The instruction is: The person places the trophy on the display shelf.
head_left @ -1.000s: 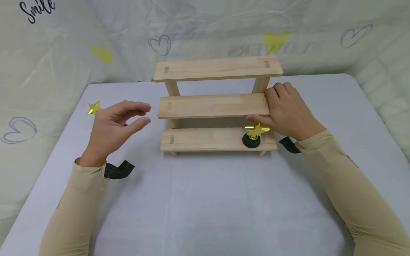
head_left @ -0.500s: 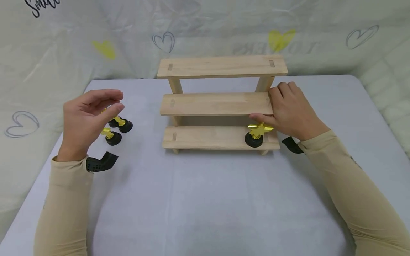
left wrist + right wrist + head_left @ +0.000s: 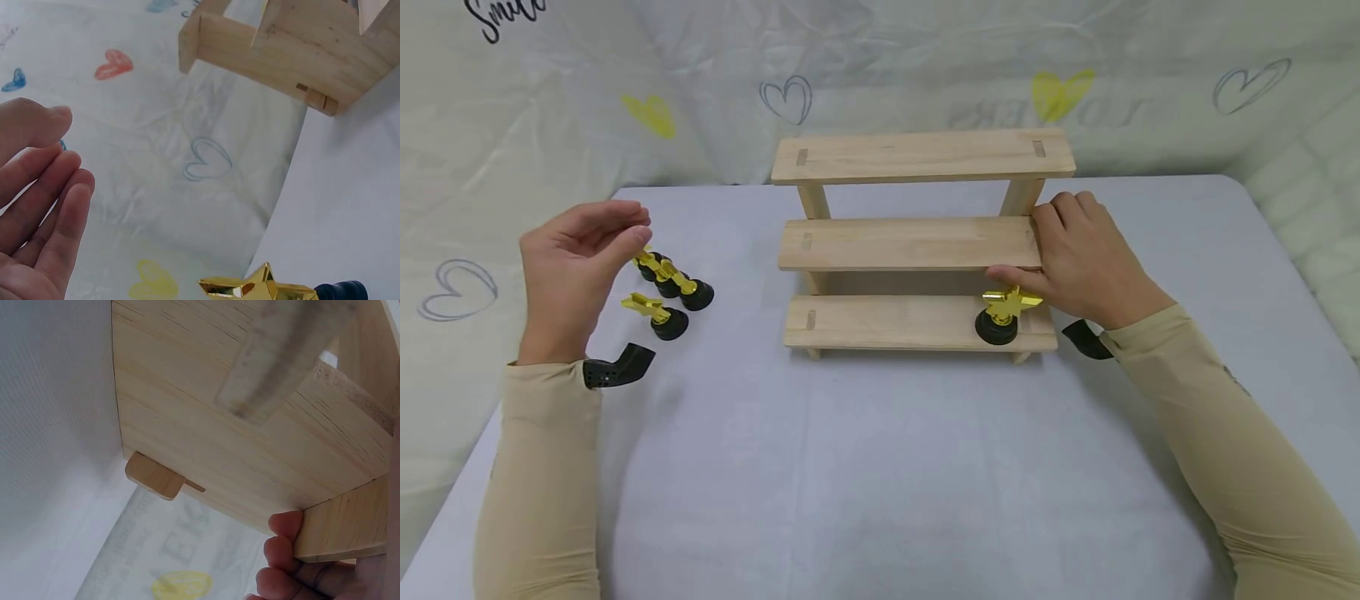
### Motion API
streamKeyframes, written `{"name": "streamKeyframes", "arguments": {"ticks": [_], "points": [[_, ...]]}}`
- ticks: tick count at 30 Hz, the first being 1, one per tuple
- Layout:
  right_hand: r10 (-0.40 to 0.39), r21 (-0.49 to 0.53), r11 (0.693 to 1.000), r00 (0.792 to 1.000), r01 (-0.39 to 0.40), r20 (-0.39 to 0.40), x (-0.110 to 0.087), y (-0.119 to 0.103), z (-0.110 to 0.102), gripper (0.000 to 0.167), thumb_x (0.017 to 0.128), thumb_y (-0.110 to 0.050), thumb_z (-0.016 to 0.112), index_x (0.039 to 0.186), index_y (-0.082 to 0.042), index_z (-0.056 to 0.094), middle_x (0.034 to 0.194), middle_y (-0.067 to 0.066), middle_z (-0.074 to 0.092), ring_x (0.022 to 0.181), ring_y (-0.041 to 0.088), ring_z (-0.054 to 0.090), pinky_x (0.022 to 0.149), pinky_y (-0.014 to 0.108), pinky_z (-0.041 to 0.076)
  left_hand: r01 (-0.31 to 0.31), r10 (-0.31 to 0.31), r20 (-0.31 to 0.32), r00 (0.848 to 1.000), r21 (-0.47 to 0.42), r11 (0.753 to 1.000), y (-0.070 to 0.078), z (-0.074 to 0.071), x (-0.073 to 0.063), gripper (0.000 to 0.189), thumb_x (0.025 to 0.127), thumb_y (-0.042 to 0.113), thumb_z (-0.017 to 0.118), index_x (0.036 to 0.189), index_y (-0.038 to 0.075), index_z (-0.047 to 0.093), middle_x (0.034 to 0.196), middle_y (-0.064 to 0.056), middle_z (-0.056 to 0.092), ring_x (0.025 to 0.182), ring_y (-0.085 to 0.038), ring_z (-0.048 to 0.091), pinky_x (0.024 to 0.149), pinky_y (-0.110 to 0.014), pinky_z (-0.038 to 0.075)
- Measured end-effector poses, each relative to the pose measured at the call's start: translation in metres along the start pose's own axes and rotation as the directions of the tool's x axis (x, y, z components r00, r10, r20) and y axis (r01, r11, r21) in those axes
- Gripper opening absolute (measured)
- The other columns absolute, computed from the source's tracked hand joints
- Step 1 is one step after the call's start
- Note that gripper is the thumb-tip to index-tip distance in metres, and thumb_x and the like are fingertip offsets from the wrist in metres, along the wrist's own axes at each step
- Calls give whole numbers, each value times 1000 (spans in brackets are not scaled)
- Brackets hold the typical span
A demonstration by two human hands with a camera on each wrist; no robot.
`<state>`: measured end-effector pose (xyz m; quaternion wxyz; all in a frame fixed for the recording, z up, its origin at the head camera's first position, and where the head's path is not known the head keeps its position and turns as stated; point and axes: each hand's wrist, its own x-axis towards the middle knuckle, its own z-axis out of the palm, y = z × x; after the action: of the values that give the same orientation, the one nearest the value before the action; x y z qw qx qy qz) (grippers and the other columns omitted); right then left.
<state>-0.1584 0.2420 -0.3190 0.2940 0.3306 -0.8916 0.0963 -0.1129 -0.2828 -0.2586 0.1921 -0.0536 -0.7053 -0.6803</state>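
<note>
My right hand (image 3: 1082,262) grips the right end of the middle board of a three-tier wooden display shelf (image 3: 902,244); in the right wrist view its fingers (image 3: 280,555) curl round that board's end. On the bottom board, at the right, stands a gold star trophy (image 3: 1002,312) with a round black base. My left hand (image 3: 568,275) is raised at the far left, fingers bent and thumb close to them, holding nothing. Beside it are several more star trophies: a slanting row (image 3: 696,293) behind and one trophy (image 3: 658,315) nearer me. The left wrist view catches one gold star (image 3: 265,286) below the hand.
The shelf stands toward the back of a table with a white cloth (image 3: 880,475). A pale sheet (image 3: 880,67) printed with hearts and lettering hangs behind and at the sides. Each wrist carries a black mount (image 3: 620,367).
My left hand has moved left, away from the shelf to beside the trophies, uncovering them. The view has shifted slightly. My right hand keeps its grip on the shelf.
</note>
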Motion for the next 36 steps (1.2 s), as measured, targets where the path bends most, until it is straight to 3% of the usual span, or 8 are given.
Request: {"name": "streamKeyframes", "arguments": {"ticks": [4,11,18,27,36], "points": [[0,-7,1000,1000,0,2,0,0,0,104,94,-86,28,87,15,53,73,23,45,68,40,40,67,49,36,28,-29,-34,999,-20,999,-9,-10,4,38,81,-7,82,117,-15,70,104,-10,79,96,-19,75,88,-17,62],[0,-11,1000,1000,0,-16,-1,1,-1,105,94,-86,27,87,15,53,73,23,45,68,40,40,67,49,35,50,-49,-81,996,20,999,-16,-25,8,41,81,-3,85,118,-12,70,104,-7,79,95,-17,74,88,-15,61],[31,-7,1000,999,-31,21,-1,0,-4,107,93,-88,26,88,15,52,74,23,45,69,40,40,68,49,36,113,-107,-144,984,38,993,-23,-37,12,39,81,0,86,118,-5,73,104,-3,79,96,-15,73,87,-11,59],[36,-8,999,999,-36,38,-1,-1,-6,108,93,-89,25,89,16,53,75,24,46,70,40,41,68,49,36,179,-163,-231,959,47,983,-33,-48,13,37,81,2,86,115,0,75,103,0,77,96,-13,71,85,-9,59],[31,-4,1000,999,-31,39,0,-2,-3,109,92,-89,24,89,16,53,73,23,45,68,39,40,67,47,35,274,-225,-300,927,132,952,-51,-64,10,36,82,13,88,116,7,76,102,7,77,95,-7,71,82,-5,56]]}}
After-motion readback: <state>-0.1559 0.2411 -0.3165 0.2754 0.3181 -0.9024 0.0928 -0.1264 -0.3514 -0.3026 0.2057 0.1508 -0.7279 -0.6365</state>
